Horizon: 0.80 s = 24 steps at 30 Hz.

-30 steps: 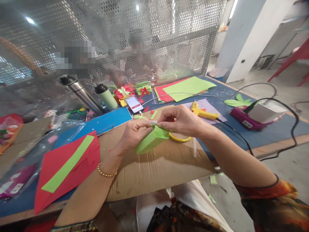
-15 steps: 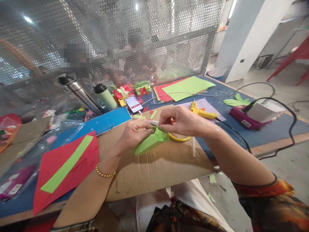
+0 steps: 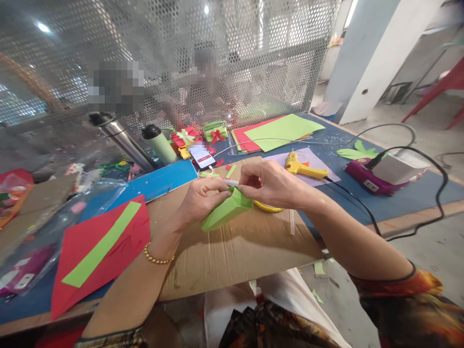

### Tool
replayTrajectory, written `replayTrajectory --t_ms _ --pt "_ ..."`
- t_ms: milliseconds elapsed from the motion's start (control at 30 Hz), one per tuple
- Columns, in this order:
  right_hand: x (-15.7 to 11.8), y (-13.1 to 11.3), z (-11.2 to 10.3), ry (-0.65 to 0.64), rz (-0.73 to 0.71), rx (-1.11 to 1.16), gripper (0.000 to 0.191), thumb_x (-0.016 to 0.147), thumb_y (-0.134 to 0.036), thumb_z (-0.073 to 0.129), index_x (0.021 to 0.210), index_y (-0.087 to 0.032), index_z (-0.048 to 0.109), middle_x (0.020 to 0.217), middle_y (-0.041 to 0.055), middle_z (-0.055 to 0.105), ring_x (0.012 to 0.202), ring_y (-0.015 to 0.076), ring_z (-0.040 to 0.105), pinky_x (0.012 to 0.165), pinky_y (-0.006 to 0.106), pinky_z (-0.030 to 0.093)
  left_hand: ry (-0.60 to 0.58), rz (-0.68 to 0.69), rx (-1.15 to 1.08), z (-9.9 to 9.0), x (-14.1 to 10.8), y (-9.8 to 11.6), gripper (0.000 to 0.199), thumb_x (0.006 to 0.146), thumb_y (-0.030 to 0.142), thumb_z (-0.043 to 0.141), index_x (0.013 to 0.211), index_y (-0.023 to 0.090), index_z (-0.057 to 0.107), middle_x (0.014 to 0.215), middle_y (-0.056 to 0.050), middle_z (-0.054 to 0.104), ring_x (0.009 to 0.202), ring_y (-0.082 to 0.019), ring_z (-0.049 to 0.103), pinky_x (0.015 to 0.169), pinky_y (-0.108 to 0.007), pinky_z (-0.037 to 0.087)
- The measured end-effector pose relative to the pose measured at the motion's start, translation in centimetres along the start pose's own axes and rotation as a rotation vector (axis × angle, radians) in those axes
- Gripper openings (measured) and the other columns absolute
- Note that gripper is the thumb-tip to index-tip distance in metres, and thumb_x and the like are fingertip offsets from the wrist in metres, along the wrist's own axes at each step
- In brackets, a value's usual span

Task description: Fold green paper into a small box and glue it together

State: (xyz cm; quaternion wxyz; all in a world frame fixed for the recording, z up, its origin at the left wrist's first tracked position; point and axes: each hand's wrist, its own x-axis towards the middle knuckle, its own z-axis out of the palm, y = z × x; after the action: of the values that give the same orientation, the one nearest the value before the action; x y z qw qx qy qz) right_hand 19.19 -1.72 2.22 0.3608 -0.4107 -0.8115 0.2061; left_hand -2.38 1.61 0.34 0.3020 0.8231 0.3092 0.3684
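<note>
A small light-green paper box (image 3: 224,212), open at the end towards the right, is held above a brown cardboard sheet (image 3: 232,261). My left hand (image 3: 203,200) pinches its upper left edge between thumb and fingers. On the other side, my right hand (image 3: 266,183) grips the rim at the open end, fingertips pressed together. Behind the hands lies a tool with a yellow handle (image 3: 268,208), mostly hidden by the right hand. A clear glue stick (image 3: 292,222) rests on the cardboard's right part.
A yellow glue gun (image 3: 304,169) lies on lilac paper, its cord running to a purple power strip (image 3: 373,176). Coloured sheets (image 3: 282,133), a phone (image 3: 203,157) and two bottles (image 3: 159,144) stand or lie at the back. Red paper (image 3: 119,256) with a green strip (image 3: 103,244) lies left.
Both hands stay on the green paper box in nearly the same place. The right fingers have shifted slightly along its rim.
</note>
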Motion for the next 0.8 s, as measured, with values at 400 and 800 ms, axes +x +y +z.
replayTrajectory --t_ms 400,800 --pt "0.0 0.3 0.1 -0.034 -0.043 -0.013 0.021 0.071 -0.008 0.057 0.059 -0.02 0.044 0.058 -0.0055 0.047 0.058 0.0085 0.04 0.058 0.026 0.028 -0.038 0.04 -0.019 0.2 -0.1 0.1 0.021 0.088 0.041 0.075 0.08 0.024 0.084 0.088 -0.007 0.083 0.076 -0.021 0.071 0.073 -0.033 0.054" --pt "-0.2 0.4 -0.9 0.006 -0.07 0.097 0.015 0.086 -0.023 0.058 0.08 -0.015 0.07 0.069 0.0004 0.065 0.064 0.0109 0.052 0.062 0.026 0.037 -0.021 -0.011 -0.016 -0.2 -0.1 -0.3 0.023 0.088 0.04 0.073 0.081 0.02 0.083 0.094 -0.008 0.084 0.082 -0.021 0.075 0.073 -0.031 0.056"
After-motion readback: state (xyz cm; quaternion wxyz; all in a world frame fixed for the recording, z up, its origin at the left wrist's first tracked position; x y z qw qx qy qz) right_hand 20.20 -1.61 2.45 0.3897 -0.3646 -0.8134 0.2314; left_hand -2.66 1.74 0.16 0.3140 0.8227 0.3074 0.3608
